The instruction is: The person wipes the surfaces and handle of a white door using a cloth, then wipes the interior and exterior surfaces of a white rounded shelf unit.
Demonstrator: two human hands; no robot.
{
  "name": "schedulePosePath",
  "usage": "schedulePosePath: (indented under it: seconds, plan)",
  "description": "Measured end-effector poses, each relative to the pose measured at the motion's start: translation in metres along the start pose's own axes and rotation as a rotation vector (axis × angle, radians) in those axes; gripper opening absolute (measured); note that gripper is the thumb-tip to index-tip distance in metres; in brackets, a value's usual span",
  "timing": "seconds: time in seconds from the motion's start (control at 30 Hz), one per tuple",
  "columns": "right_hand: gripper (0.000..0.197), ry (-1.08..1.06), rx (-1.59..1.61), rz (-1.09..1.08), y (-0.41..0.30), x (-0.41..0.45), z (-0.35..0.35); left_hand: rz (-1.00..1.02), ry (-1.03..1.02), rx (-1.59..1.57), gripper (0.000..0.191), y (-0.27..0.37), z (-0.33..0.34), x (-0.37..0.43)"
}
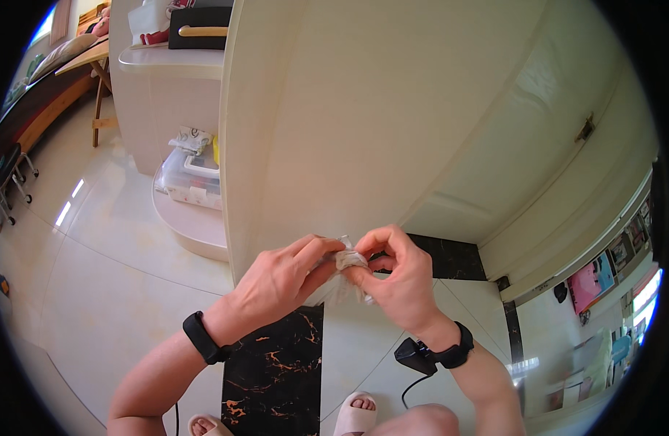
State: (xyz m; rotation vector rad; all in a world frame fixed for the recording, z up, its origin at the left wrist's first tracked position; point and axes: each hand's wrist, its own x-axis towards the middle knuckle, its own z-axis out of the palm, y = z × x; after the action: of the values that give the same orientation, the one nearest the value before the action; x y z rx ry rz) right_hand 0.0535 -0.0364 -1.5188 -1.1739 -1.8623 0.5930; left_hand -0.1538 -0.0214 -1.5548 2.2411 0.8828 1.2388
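Near the middle of the head view, my left hand [285,272] and my right hand [397,272] meet at a crumpled, whitish, thin piece of material [351,260], which looks like a twisted or knotted plastic bag. The left fingers pinch it from one side. On the other side, the right thumb and forefinger curl around it. A loose, translucent part hangs below the fingers, partly hidden by the hands. Each wrist wears a black band, and a small black device [416,355] with a cable sits at the right wrist.
A pale cabinet panel [334,120] stands ahead, with rounded shelves [190,231] at its left holding a clear plastic box [192,182]. A white door [476,180] is at the right. Below lie light floor tiles and a black marbled strip [274,376]. A wheeled stool [10,174] stands far left.
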Motion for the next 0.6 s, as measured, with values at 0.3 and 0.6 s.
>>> schedulePosePath:
  seconds: [0.3,0.6]
  plan:
    - [0.026,-0.095,0.488,-0.056,0.010,-0.007,-0.013,-0.212,0.003,-0.600,0.032,0.012,0.000,0.014]
    - [0.034,0.223,-0.462,-0.473,-0.072,0.043,-0.023,0.129,0.430,0.163,0.048,0.009,-0.019,0.025]
